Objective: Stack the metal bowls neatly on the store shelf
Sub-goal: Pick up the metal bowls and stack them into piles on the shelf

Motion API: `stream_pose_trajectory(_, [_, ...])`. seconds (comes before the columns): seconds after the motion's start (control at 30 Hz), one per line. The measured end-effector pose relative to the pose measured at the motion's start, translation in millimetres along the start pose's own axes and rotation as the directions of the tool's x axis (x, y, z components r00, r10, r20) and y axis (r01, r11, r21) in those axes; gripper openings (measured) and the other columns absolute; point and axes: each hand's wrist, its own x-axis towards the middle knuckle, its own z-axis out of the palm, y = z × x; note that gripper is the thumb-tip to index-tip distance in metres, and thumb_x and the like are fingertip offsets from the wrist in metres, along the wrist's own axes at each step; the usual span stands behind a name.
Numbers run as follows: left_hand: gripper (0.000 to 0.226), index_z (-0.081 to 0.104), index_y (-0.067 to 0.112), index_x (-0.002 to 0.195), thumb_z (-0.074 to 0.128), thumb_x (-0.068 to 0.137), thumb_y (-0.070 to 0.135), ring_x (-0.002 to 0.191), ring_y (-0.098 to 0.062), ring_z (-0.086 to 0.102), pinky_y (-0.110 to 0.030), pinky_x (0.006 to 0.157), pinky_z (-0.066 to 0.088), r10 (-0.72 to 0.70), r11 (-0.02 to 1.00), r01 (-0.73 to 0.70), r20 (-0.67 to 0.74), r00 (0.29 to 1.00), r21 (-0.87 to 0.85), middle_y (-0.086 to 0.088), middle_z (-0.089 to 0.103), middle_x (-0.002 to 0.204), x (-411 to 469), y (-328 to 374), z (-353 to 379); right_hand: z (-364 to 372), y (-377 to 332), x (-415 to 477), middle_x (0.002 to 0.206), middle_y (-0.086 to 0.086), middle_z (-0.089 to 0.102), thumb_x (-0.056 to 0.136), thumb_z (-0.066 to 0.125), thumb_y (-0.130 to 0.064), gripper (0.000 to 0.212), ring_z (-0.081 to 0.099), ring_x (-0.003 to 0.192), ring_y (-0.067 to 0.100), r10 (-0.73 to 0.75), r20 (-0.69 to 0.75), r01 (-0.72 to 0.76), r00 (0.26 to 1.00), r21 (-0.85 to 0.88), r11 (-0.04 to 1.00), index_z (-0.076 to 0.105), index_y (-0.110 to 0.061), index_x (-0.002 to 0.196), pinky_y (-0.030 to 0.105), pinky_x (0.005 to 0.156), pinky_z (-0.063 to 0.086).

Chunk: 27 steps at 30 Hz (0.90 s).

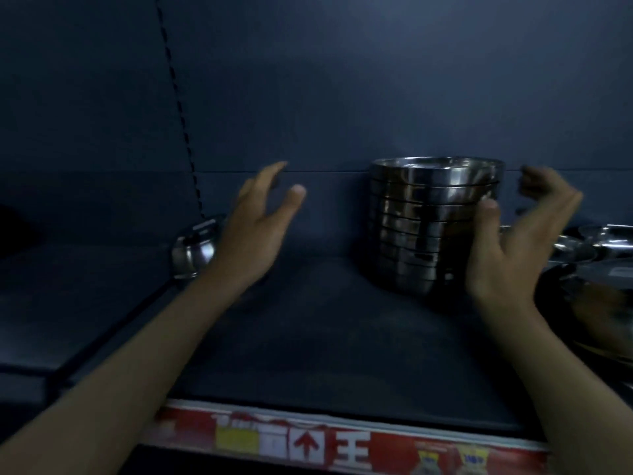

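A tall stack of shiny metal bowls (424,221) stands upright on the dark shelf (325,337), near the back wall and right of centre. My right hand (513,245) hovers at the stack's right side with fingers spread; its thumb lies in front of the stack's right edge, and contact cannot be told. My left hand (255,231) is raised well to the left of the stack, fingers apart, holding nothing. Both forearms reach in from the bottom of the view.
More metal bowls and plates (589,255) lie at the far right of the shelf. A small metal pot with a lid (193,250) sits at the left, behind my left wrist. A red price strip (342,443) runs along the shelf's front edge. A slotted upright (178,108) rises at the back left.
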Motion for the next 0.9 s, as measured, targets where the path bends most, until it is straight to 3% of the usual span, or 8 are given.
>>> stream_pose_trajectory(0.13, [0.033, 0.057, 0.027, 0.126, 0.054, 0.095, 0.038, 0.118, -0.018, 0.057, -0.030, 0.102, 0.041, -0.105, 0.988, 0.128, -0.236, 0.966, 0.084, -0.003, 0.059, 0.128, -13.3, -54.3, -74.0, 5.7, -20.6, -2.1, 0.114, -0.012, 0.033, 0.091, 0.049, -0.006, 0.030, 0.041, 0.109, 0.023, -0.136, 0.043, 0.131, 0.990, 0.101, 0.986, 0.047, 0.003, 0.119, 0.021, 0.097, 0.033])
stream_pose_trajectory(0.3, [0.032, 0.058, 0.021, 0.121, 0.053, 0.094, 0.037, 0.113, -0.022, 0.057, -0.034, 0.101, 0.042, -0.294, 0.942, 0.333, -0.361, 0.885, 0.048, -0.006, 0.061, 0.123, -24.5, -106.4, -96.2, 30.6, -60.8, -13.9, 0.111, -0.001, 0.044, 0.092, 0.050, -0.003, 0.023, 0.047, 0.103, 0.029, -0.212, 0.234, 0.180, 0.949, 0.152, 0.972, 0.051, 0.006, 0.113, 0.034, 0.092, 0.038])
stream_pose_trajectory(0.47, [0.035, 0.052, 0.015, 0.128, 0.051, 0.098, 0.032, 0.117, -0.023, 0.052, -0.037, 0.106, 0.039, -0.306, 0.936, 0.349, -0.382, 0.872, 0.048, -0.009, 0.053, 0.130, -27.4, -109.5, -87.9, 82.3, -114.1, -38.0, 0.107, 0.003, 0.045, 0.093, 0.050, -0.016, 0.016, 0.043, 0.096, 0.002, -0.072, 0.434, -0.022, 0.898, 0.208, 0.978, 0.054, -0.014, 0.109, 0.006, 0.089, 0.031])
stream_pose_trajectory(0.57, [0.039, 0.046, 0.013, 0.134, 0.048, 0.100, 0.031, 0.122, -0.028, 0.050, -0.042, 0.109, 0.037, -0.310, 0.932, 0.356, -0.361, 0.880, 0.067, -0.012, 0.052, 0.132, -30.1, -112.2, -86.7, 122.5, -135.4, -60.3, 0.109, 0.000, 0.044, 0.097, 0.049, -0.025, 0.014, 0.050, 0.093, 0.009, 0.088, 0.570, -0.243, 0.817, 0.202, 0.949, 0.053, -0.020, 0.110, 0.006, 0.083, 0.035])
stream_pose_trajectory(0.63, [0.042, 0.042, 0.012, 0.139, 0.046, 0.101, 0.031, 0.128, -0.029, 0.046, -0.033, 0.109, 0.033, -0.363, 0.913, 0.405, -0.351, 0.863, 0.053, -0.012, 0.050, 0.137, -30.3, -115.3, -87.7, 140.5, -140.9, -77.4, 0.112, 0.000, 0.041, 0.100, 0.050, -0.026, 0.016, 0.053, 0.089, 0.009, 0.185, 0.662, -0.368, 0.726, 0.147, 0.918, 0.052, -0.018, 0.114, 0.003, 0.076, 0.034])
stream_pose_trajectory(0.7, [0.048, 0.035, 0.013, 0.145, 0.042, 0.102, 0.034, 0.132, -0.027, 0.044, -0.031, 0.109, 0.031, -0.422, 0.891, 0.455, -0.342, 0.840, 0.019, -0.012, 0.046, 0.144, -29.3, -117.1, -88.6, 147.1, -139.0, -93.7, 0.114, 0.001, 0.039, 0.101, 0.049, -0.029, 0.023, 0.053, 0.088, 0.007, 0.242, 0.728, -0.441, 0.641, 0.091, 0.893, 0.052, -0.015, 0.119, 0.010, 0.082, 0.039])
stream_pose_trajectory(0.8, [0.055, 0.029, 0.015, 0.150, 0.039, 0.103, 0.040, 0.137, -0.026, 0.041, -0.033, 0.114, 0.029, -0.457, 0.875, 0.484, -0.307, 0.835, 0.013, -0.012, 0.043, 0.150, -29.8, -116.3, -86.3, 145.7, -121.3, -109.6, 0.118, 0.004, 0.041, 0.099, 0.053, -0.021, 0.025, 0.055, 0.106, 0.021, 0.229, 0.790, -0.404, 0.569, 0.026, 0.914, 0.052, -0.012, 0.123, 0.037, 0.101, 0.044])
stream_pose_trajectory(0.9, [0.053, 0.035, 0.016, 0.148, 0.035, 0.104, 0.045, 0.139, -0.024, 0.041, -0.023, 0.104, 0.027, -0.467, 0.865, 0.498, -0.266, 0.843, 0.059, -0.007, 0.044, 0.152, -28.2, -116.8, -83.4, 140.7, -108.3, -103.3, 0.117, 0.005, 0.045, 0.096, 0.057, -0.016, 0.030, 0.055, 0.109, 0.023, 0.281, 0.785, -0.426, 0.553, -0.024, 0.904, 0.052, -0.013, 0.126, 0.039, 0.102, 0.044])
